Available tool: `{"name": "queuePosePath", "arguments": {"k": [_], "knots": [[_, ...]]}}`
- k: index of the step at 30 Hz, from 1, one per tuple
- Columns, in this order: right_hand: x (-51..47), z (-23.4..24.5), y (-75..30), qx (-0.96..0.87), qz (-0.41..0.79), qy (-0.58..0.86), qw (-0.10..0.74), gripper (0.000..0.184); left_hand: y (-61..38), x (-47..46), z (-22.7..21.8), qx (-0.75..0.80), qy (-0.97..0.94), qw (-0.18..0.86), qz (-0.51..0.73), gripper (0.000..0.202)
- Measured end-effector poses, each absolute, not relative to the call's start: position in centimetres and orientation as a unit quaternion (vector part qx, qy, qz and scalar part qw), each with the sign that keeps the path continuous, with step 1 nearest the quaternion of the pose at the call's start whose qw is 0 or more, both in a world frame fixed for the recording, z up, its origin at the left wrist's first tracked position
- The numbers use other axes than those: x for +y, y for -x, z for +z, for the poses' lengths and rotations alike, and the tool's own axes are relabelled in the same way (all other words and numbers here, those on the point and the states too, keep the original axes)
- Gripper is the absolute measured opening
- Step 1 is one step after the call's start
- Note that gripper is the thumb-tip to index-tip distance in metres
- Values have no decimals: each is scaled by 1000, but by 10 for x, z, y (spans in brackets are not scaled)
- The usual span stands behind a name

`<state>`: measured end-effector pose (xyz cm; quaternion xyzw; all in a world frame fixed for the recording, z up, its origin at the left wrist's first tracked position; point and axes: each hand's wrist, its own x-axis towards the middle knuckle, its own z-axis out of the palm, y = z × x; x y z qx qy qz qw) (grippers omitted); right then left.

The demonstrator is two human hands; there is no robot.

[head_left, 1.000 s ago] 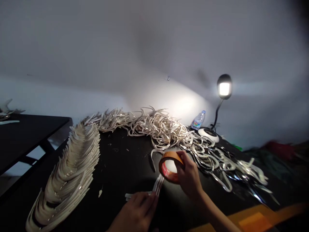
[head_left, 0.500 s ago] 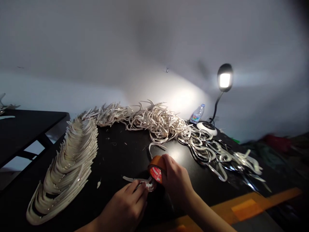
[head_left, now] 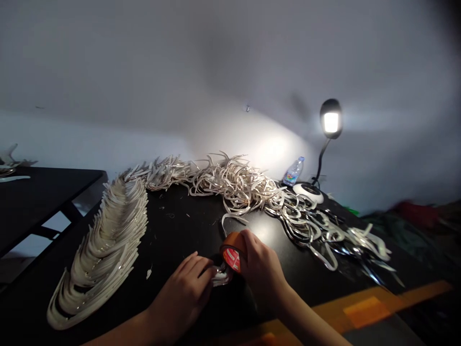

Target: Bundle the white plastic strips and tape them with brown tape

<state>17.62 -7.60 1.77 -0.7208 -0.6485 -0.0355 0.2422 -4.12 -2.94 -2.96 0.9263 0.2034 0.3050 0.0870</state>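
Observation:
My right hand [head_left: 261, 271] is wrapped round an orange roll of tape [head_left: 232, 250] with a red label, held close to the black table [head_left: 180, 230]. My left hand [head_left: 187, 288] lies just left of the roll, its fingers curled over a small bundle of pale curved strips [head_left: 220, 278] that pokes out at the fingertips and touches the roll. The two hands nearly meet over the bundle.
A long neat stack of curved pale strips [head_left: 108, 245] runs along the table's left. A loose tangle of strips [head_left: 252, 190] spreads across the back and right. A water bottle [head_left: 293, 171] and a lit desk lamp [head_left: 330, 122] stand behind. Another black table [head_left: 36, 192] is at left.
The tape roll came down from above the table to the bundle. My left hand slid forward and now covers most of the strips.

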Motion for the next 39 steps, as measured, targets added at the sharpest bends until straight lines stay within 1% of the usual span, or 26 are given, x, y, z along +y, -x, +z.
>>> {"name": "queuePosePath", "arguments": {"k": [3, 6, 11, 16, 21, 25, 31, 35, 39], "knots": [[-75, 19, -175, -650, -31, 723, 232, 12, 39, -26, -27, 231, -923, 153, 266, 24], [-75, 21, -174, -646, -25, 728, 227, 11, 38, -22, -23, 233, -910, 216, 265, 19], [-78, 23, -174, -645, -28, 727, 234, 13, 38, -18, -21, 217, -888, 274, 298, 18], [-80, 26, -173, -643, -33, 732, 224, 12, 39, -16, -17, 240, -865, 329, 293, 12], [-80, 29, -172, -644, -42, 740, 191, 13, 37, -11, -13, 301, -816, 406, 281, 14], [-79, 29, -173, -645, -48, 742, 177, 19, 36, -4, -13, 335, -799, 425, 262, 17], [-78, 28, -173, -644, -52, 745, 163, 24, 32, 5, -11, 334, -768, 474, 270, 21], [-78, 29, -173, -645, -55, 746, 154, 25, 28, 9, -8, 332, -713, 551, 277, 22], [-78, 29, -173, -644, -49, 748, 154, 25, 27, 10, -6, 342, -679, 587, 276, 32]]}}
